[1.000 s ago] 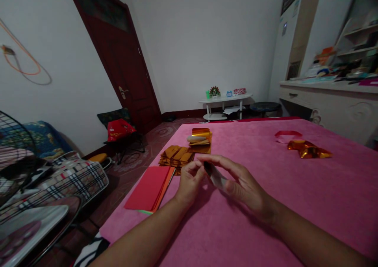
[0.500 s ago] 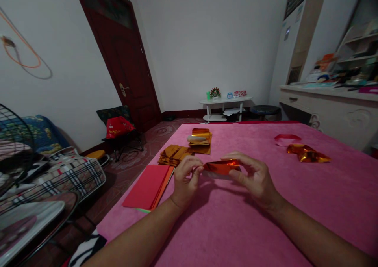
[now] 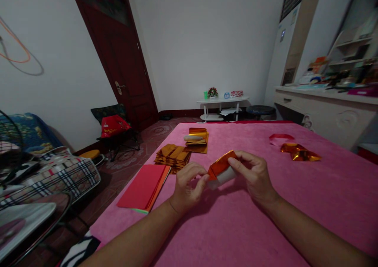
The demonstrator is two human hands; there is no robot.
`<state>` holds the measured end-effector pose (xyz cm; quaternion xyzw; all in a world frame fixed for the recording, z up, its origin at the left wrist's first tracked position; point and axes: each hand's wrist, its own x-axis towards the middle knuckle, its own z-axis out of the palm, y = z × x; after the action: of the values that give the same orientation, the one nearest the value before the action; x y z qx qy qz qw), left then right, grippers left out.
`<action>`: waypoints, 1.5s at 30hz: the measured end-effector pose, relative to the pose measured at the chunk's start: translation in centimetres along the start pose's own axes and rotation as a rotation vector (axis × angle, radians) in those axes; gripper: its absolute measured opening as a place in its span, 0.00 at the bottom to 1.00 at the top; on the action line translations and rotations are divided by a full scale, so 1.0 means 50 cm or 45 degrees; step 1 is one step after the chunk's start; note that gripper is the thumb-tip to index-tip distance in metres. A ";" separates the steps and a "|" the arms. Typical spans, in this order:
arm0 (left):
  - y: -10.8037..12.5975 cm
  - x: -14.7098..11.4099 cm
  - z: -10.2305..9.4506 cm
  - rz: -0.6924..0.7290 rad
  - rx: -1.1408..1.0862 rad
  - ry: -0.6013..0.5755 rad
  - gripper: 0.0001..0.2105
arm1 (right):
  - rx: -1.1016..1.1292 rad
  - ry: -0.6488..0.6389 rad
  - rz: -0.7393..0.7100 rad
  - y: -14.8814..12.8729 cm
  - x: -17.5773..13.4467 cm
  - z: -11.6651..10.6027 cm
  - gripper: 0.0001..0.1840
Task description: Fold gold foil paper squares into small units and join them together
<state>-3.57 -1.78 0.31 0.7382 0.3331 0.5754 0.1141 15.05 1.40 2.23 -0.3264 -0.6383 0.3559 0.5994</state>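
Between my hands, just over the pink cloth (image 3: 236, 227), is a piece of foil paper (image 3: 222, 164), shiny orange-gold on one side and white on the other, partly folded. My left hand (image 3: 190, 184) pinches its left corner between thumb and fingers. At the other end, my right hand (image 3: 255, 174) grips the upper right part, thumb on the near face. Left of my left hand lies a stack of red and orange paper (image 3: 143, 186). Just beyond it sit a pile of folded gold paper pieces (image 3: 171, 156) and a stack of gold foil sheets (image 3: 201, 143) with a pale oval object (image 3: 193, 138) on top.
Toward the right rear of the table are a pink-red ribbon loop (image 3: 280, 138) and a crumpled gold foil piece (image 3: 299, 152). A white side table (image 3: 223, 101) and a dark round stool (image 3: 260, 110) stand beyond. A cluttered cabinet (image 3: 327, 105) is at right, a plaid bag (image 3: 71, 176) at left.
The foil paper has tilted, its right end raised and its left end lowered, and more of its white side shows. Both hands keep hold of it. The view has shifted slightly.
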 end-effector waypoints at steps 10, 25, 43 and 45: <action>0.005 -0.002 0.008 -0.093 -0.092 -0.032 0.03 | 0.046 -0.123 0.057 0.004 0.001 -0.002 0.11; -0.001 0.006 0.005 -0.063 -0.036 0.158 0.05 | 0.030 -0.264 -0.046 0.024 0.016 -0.003 0.06; -0.028 0.009 -0.010 0.001 0.099 0.155 0.08 | 0.140 -0.407 0.069 0.021 0.001 -0.005 0.13; -0.030 0.009 -0.010 0.051 0.148 0.136 0.08 | 0.156 -0.390 0.082 0.024 0.001 -0.001 0.13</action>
<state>-4.52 -0.50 0.00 0.7184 0.3568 0.5958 0.0414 15.07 2.09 1.23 -0.2515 -0.6886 0.4586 0.5023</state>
